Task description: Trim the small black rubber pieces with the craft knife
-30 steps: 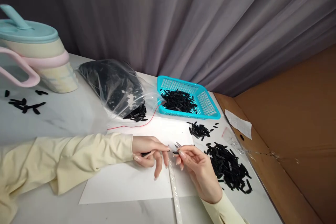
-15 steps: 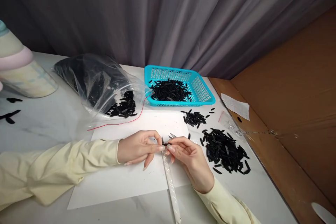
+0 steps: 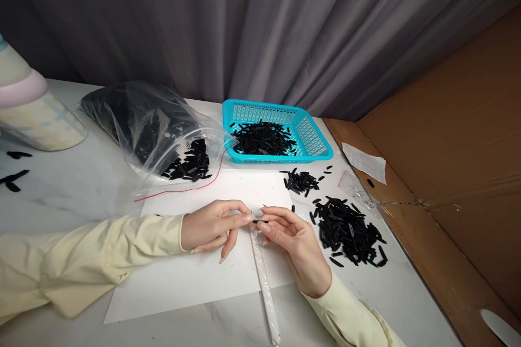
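Thumb and fingers of my right hand (image 3: 299, 238) pinch a small, slim black strip (image 3: 260, 222) above the white paper. From the other side, my left hand (image 3: 217, 224) closes its thumb and index finger at the strip's left end, the other fingers loosely bent. Beneath the fingertips lies a thin tool with a white wrapped handle (image 3: 264, 287). Its far end is mostly hidden by my hands. To the right of my right hand is a large pile of similar black strips (image 3: 350, 230), and a smaller pile (image 3: 302, 182) sits just beyond.
A blue basket (image 3: 280, 159) holding many black strips stands at the back. Left of it, a clear plastic bag (image 3: 150, 124) of black strips lies open, with a red line along its mouth. A bottle (image 3: 44, 119) stands far left. White paper (image 3: 175, 287) lies under my hands.
My fingertips have shifted slightly around the black strip, and more of it shows beside my right thumb. The tool's pointed metal tips, visible before, are now mostly covered. The piles look the same.
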Available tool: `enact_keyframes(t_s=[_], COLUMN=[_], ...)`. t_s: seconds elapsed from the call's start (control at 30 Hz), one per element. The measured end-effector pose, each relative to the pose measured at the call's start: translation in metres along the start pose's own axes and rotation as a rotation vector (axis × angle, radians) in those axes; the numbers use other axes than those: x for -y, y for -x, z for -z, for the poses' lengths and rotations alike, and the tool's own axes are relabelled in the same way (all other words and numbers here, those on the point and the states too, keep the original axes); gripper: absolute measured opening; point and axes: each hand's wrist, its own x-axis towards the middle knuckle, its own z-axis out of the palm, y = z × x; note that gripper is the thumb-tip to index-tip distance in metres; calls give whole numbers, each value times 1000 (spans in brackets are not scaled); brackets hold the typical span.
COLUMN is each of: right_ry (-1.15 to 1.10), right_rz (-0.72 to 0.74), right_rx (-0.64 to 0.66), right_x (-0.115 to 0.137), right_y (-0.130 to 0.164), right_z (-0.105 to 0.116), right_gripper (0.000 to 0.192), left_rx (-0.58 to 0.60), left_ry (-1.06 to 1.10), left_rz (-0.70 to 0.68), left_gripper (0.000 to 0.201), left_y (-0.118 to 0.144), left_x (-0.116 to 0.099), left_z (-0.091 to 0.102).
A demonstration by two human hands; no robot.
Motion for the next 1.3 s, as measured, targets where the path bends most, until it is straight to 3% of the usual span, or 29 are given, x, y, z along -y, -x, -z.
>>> enact_keyframes(t_s=[0.4,0.67,0.93,1.13,1.3], right_ry=[-99,6,258,574,626], right_rz=[11,85,269,600,659], right_rx=[116,207,137,69,29], right_x=[2,-1,-7,-14,-15], right_y=[0,4,5,11,13], right_z=[0,-4,-5,-3,-2], right_gripper=[25,30,23,28,30], left_rx=[0,-7,-70,-57,-17], left_ry=[2,-7,-60,-109,-93], left_rz=[-4,1,32,-15,-32], left_gripper=[40,38,37,34,35], left_y=[-2,-3,1,2,3], left_x=[3,2,0,3,3], left_z=[0,-1,-5,-5,-4])
